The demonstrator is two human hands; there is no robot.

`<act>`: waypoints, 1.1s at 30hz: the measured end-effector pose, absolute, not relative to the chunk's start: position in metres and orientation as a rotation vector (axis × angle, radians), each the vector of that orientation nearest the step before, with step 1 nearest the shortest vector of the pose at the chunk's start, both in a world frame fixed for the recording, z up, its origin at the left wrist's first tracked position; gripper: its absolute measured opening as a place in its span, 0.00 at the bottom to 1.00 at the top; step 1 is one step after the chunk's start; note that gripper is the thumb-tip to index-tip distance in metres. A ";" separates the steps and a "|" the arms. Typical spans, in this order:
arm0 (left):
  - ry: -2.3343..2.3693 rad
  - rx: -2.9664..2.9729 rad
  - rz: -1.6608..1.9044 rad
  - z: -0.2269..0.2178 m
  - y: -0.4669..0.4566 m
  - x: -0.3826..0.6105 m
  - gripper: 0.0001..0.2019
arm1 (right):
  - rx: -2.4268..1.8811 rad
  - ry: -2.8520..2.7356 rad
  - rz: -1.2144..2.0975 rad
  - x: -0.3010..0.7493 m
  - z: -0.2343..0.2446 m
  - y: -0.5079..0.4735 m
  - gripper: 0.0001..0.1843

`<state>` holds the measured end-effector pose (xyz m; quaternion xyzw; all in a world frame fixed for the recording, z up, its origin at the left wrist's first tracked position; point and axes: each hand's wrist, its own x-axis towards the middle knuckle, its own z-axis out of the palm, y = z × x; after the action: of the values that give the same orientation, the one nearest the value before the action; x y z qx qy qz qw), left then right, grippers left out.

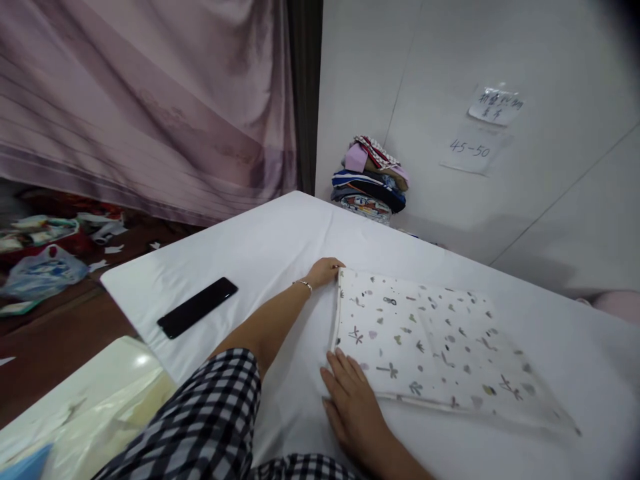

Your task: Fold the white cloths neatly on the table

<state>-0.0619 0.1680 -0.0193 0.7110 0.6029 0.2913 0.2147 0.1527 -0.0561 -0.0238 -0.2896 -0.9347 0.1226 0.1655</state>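
A folded white cloth with small printed shapes (430,340) lies flat on the white-covered table (280,240). My left hand (325,271), with a thin bracelet at the wrist, reaches out and pinches the cloth's far left corner. My right hand (353,400) lies flat with fingers stretched out, resting on the cloth's near left corner. Both arms wear black-and-white checked sleeves.
A black phone (197,307) lies on the table to the left. A stack of folded clothes (373,180) sits at the back corner against the white wall. Paper notes (483,127) hang on the wall. A pink curtain (150,100) and floor litter are at left.
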 end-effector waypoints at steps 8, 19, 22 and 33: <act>1.743 1.939 0.754 -0.012 0.165 -0.064 0.15 | -0.826 -2.641 0.387 0.153 -0.022 -0.056 0.25; 1.576 2.484 0.461 -0.021 0.092 -0.031 0.21 | -0.885 -2.661 0.391 0.152 -0.004 -0.055 0.23; 1.598 2.509 0.373 -0.021 0.098 -0.028 0.21 | -0.870 -2.687 0.288 0.152 0.001 -0.056 0.21; 1.245 2.814 0.403 -0.021 0.028 0.008 0.22 | -0.643 -2.551 0.445 0.203 0.005 -0.065 0.16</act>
<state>0.0083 0.0276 -0.0208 0.9065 0.4012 0.1298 0.0192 0.2026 -0.0651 0.0046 -0.2341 -0.9295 0.1620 0.2344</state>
